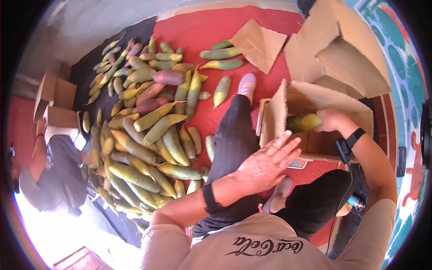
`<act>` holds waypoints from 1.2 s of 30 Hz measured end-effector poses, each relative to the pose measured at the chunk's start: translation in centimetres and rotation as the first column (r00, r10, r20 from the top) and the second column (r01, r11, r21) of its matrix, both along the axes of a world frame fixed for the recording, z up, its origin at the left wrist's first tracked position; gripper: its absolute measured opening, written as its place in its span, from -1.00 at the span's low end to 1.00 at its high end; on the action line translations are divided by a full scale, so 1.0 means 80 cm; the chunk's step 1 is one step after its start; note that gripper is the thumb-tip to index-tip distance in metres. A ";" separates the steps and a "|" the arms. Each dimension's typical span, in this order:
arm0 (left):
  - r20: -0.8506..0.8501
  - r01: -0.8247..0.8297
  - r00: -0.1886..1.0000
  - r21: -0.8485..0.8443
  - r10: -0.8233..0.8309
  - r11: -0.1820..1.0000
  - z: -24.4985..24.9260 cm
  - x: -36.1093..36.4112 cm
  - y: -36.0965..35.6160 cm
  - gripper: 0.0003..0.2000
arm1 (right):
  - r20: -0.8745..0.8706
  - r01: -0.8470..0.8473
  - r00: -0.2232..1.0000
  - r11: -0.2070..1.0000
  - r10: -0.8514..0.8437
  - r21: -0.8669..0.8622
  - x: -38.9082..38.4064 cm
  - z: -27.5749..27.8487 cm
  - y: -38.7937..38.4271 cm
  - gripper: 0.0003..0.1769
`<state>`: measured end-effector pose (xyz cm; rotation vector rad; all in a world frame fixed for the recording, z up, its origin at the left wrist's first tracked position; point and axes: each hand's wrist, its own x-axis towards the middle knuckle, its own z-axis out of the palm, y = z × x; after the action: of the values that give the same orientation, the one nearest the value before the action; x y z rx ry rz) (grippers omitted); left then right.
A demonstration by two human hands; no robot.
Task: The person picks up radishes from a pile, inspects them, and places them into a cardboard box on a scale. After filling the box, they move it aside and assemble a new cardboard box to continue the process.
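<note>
My right hand [332, 121] reaches into an open cardboard box [353, 104] and grips the end of a green radish [303, 122]. The radish lies partly behind the box's raised left flap [275, 114]. My left hand [268, 163] is just outside the box, below that flap, with its fingers spread and nothing in it. Under the front of the box, part of a scale [297, 164] shows.
A large pile of green and purple radishes [135, 148] covers the left of the red floor cloth [198, 29]. A second open box [351, 58] and a flat cardboard piece [258, 44] lie at the back right. Another person [60, 166] sits at the far left beside boxes.
</note>
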<state>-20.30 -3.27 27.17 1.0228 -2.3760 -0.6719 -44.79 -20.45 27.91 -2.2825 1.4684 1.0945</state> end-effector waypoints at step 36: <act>0.409 -0.922 0.113 -0.296 0.905 0.249 -0.120 0.372 0.128 -0.43 | 0.607 0.368 0.758 0.612 0.238 -0.700 -0.093 0.061 0.267 -0.63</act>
<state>9.47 6.94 17.56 2.5993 -1.4081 0.1287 -52.23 0.93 32.80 -2.6167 1.8676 -0.5999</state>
